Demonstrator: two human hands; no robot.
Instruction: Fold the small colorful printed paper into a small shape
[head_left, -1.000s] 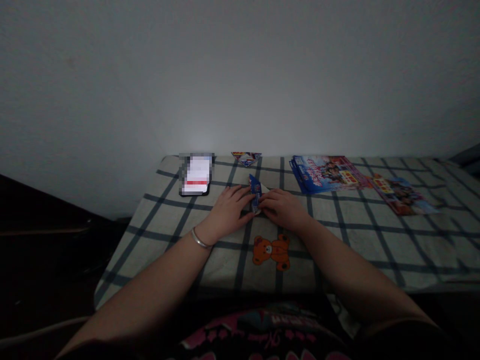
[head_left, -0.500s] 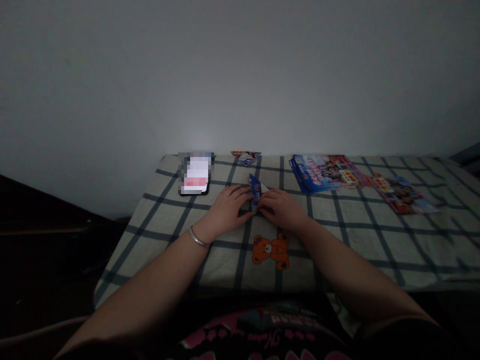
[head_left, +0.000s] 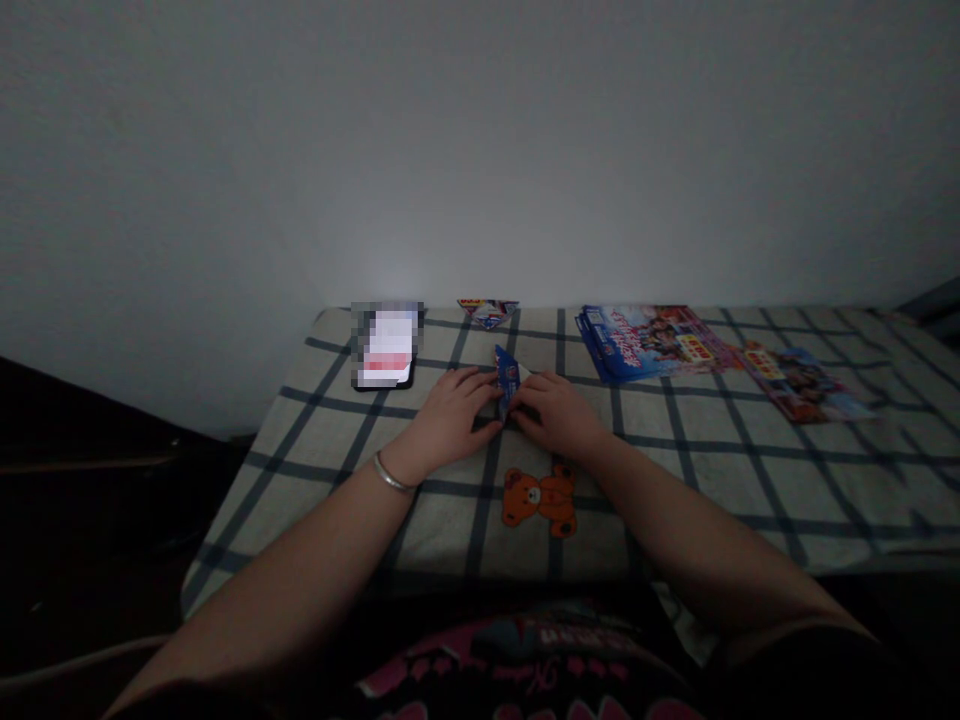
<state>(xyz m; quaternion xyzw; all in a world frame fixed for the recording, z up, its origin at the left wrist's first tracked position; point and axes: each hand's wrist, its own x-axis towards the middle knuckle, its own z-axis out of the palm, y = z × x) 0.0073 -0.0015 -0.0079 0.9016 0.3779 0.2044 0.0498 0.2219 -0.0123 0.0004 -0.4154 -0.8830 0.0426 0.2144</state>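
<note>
A small folded paper with a printed blue face stands out between my hands on the checked cloth. My left hand lies with its fingers stretched out and thumb apart, the tips touching the paper's left edge. From the other side, my right hand pinches the right edge between bent fingers and thumb. Its fingers partly hide a pale part of the paper. Beyond them, near the wall, rests another folded paper piece, triangular and colourfully printed.
Left of the hands lies a lit phone, its screen blurred out. A stack of printed flyers is at the back right, with another flyer beside it. An orange bear picture marks the cloth nearer me. The wall rises behind.
My right fingers have shifted slightly over the folded paper, covering more of its pale right part. My left hand keeps its place beside it. The whole view has moved a little.
</note>
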